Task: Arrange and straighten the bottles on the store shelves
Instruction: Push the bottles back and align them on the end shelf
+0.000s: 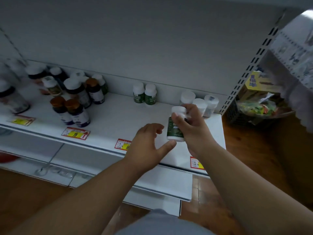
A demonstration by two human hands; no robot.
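My right hand [193,122] grips a white-capped bottle with a green label [174,129], holding it upright above the front right part of the white shelf [118,119]. My left hand [149,145] hovers just left of the bottle, fingers loosely spread, its thumb touching the bottle's base. Two matching green-label bottles [144,95] stand side by side at the back of the shelf. Three white bottles [199,102] stand at the back right, behind my right hand.
A crowd of dark bottles with white and brown caps [74,95] fills the shelf's left half. Red-and-yellow price tags [76,133] line the front edge. A slotted upright [254,60] ends the shelf at right; beyond it a basket with packets [254,109] sits on the wooden floor.
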